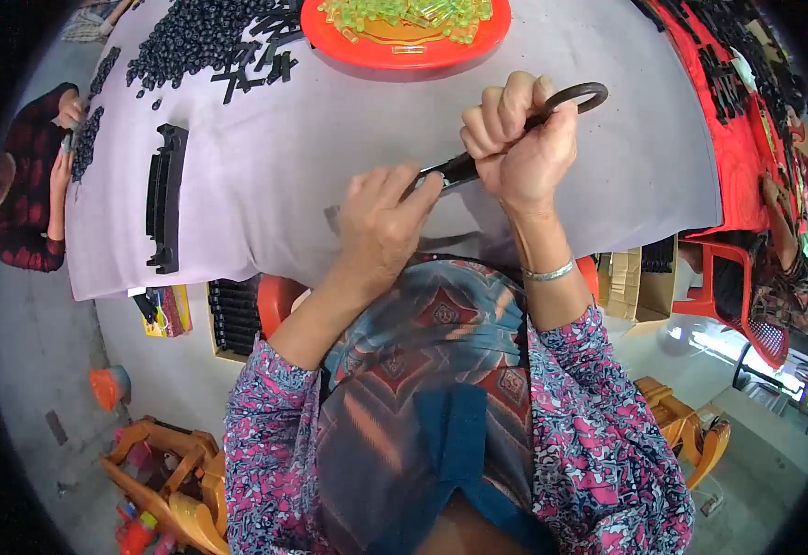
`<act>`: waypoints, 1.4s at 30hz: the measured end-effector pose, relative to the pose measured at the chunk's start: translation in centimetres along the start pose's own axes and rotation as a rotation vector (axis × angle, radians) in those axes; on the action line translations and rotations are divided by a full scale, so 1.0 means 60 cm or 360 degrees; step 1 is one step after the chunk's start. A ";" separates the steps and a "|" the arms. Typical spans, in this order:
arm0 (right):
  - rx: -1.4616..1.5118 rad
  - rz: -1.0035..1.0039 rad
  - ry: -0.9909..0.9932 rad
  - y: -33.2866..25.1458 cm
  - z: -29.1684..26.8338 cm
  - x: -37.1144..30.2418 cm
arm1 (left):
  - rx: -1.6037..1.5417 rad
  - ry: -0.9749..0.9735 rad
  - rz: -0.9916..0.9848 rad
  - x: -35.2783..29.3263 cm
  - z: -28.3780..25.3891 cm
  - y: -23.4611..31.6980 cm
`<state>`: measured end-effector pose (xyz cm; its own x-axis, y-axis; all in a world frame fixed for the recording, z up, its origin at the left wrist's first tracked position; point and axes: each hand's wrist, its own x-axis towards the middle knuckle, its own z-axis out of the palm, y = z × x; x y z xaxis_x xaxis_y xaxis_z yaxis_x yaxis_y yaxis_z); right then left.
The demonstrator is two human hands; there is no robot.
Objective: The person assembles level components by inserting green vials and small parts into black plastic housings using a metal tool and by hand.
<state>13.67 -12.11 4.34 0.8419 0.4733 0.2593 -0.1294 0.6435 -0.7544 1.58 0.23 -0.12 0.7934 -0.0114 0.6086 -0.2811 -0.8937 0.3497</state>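
My right hand point(526, 143) is closed around a dark tool with a looped handle point(589, 90), raised over the table. The loop sticks out beyond my fist, and the tool slants down to the left. At its lower end my left hand point(385, 217) has its fingers closed on a black piece with a shiny face point(443, 176). Those fingers cover much of that piece, and I cannot make out where it meets the tool. Left of my hands lies a long black plastic frame point(165, 199) with notched ends.
A red plate point(404, 57) of yellow-green tubes stands at the far middle of the cloth-covered table point(293, 157). Black round parts point(187, 46) and short black strips point(256, 65) lie far left. Other people sit left and right. Boxes point(640, 282) stand below the near edge.
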 end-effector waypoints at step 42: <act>-0.0119 -0.0053 -0.0165 0.012 0.015 -0.010 | 0.0069 0.0002 0.0016 -0.006 0.004 -0.001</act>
<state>12.57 -11.38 4.19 0.7857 0.5148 0.3428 -0.0598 0.6150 -0.7863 1.44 0.17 -0.50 0.7898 -0.0199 0.6130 -0.2654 -0.9122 0.3123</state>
